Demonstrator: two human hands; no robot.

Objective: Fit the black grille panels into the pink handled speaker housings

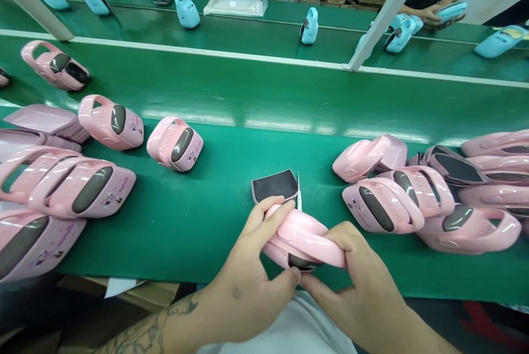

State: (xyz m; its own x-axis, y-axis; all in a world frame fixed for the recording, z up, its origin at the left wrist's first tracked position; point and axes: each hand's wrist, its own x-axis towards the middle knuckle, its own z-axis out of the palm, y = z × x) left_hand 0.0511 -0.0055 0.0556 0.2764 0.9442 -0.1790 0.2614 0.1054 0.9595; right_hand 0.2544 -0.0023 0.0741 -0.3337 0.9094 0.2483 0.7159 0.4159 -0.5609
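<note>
Head camera looks down on both my hands closed around a pink moulded plastic shell (303,238), held over the green conveyor belt (231,95) towards its near edge. My left hand (243,282) grips one end, its fingers (268,213) curled over the top, while my right hand (363,282) clamps the shell's raised loop. My tattooed left forearm (165,321) angles in from below. Just beyond lie a black pad (273,186) and a thin white strip (298,191).
</note>
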